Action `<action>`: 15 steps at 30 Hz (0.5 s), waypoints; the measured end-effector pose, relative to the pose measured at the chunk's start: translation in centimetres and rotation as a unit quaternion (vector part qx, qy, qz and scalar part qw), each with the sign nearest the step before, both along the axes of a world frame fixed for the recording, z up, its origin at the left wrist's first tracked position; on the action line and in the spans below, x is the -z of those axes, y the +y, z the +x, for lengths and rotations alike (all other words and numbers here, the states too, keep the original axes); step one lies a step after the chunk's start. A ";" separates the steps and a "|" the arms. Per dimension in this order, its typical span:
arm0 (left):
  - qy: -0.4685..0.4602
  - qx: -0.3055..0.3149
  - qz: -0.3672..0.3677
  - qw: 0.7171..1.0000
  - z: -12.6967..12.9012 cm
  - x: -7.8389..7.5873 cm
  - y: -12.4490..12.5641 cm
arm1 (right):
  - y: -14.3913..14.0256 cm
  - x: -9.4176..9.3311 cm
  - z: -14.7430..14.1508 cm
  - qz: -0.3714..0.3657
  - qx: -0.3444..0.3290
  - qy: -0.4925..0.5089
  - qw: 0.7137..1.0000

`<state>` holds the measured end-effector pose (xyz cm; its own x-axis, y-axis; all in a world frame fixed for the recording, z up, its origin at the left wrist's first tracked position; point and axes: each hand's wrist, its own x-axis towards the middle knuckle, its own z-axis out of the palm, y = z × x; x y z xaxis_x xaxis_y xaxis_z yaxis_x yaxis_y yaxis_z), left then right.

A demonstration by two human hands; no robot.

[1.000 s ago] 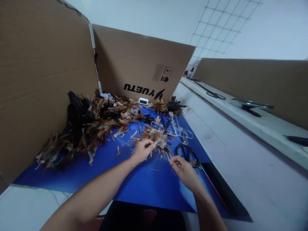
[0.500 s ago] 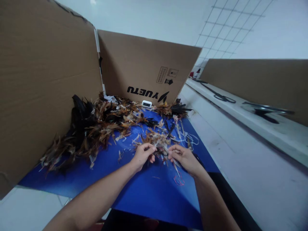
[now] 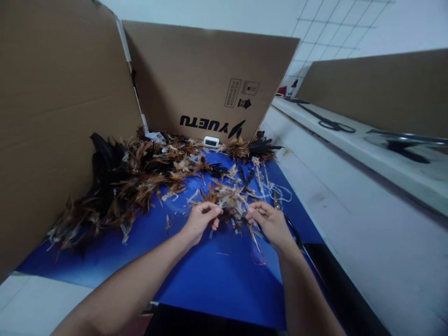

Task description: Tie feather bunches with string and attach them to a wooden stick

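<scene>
My left hand [image 3: 203, 221] is closed in a pinch at the near left side of a small heap of brown and white feathers [image 3: 227, 198]. What its fingertips hold is too small to make out; a clear strip [image 3: 211, 233] hangs below them. On the heap's right side my right hand [image 3: 268, 223] pinches what looks like a thin pale feather [image 3: 244, 199], which curves up over the heap. Pale strands and a red thread [image 3: 258, 255] lie below the right hand on the blue mat [image 3: 220, 280].
A larger pile of brown and black feathers [image 3: 140, 172] lines the left. Cardboard panels [image 3: 206, 79] stand behind and left. A small white digital display [image 3: 211, 142] sits at the back, a coil of white cord [image 3: 282, 192] at right. Scissors [image 3: 336, 125] lie on the right ledge [image 3: 385, 154].
My hands have moved slightly apart, the left one drawing back from the heap. The whole view has shifted a little.
</scene>
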<state>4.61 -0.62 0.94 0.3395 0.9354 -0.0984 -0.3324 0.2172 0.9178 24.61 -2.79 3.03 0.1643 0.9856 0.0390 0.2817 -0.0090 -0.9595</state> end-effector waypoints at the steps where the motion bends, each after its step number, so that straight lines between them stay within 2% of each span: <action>1: 0.001 0.000 -0.002 1.000 0.0 -0.1 0.0 | 0.1 0.1 0.2 0.011 0.014 -0.013 1.000; 6: -0.013 0.004 0.001 1.000 0.0 -0.1 0.0 | 0.4 0.9 1.0 0.062 0.075 -0.085 0.992; 9: -0.019 0.020 0.004 1.000 0.1 0.0 -0.1 | 0.4 1.1 1.4 0.105 0.108 -0.196 0.969; 11: -0.017 0.030 0.007 0.999 0.2 0.1 -0.1 | 0.3 1.0 1.5 0.165 0.074 -0.294 0.938; 13: -0.011 0.032 0.008 0.999 0.2 0.0 -0.1 | 0.0 0.8 1.4 0.212 -0.001 -0.363 0.907; 15: -0.004 0.029 0.005 1.000 0.2 0.0 -0.1 | -0.2 0.6 1.1 0.210 -0.081 -0.396 0.890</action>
<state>4.83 -0.73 0.96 0.3936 0.9153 -0.0858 -0.3277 0.2269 0.9171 25.67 -3.02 2.42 -0.2212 0.8649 0.4507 0.8360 0.4061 -0.3691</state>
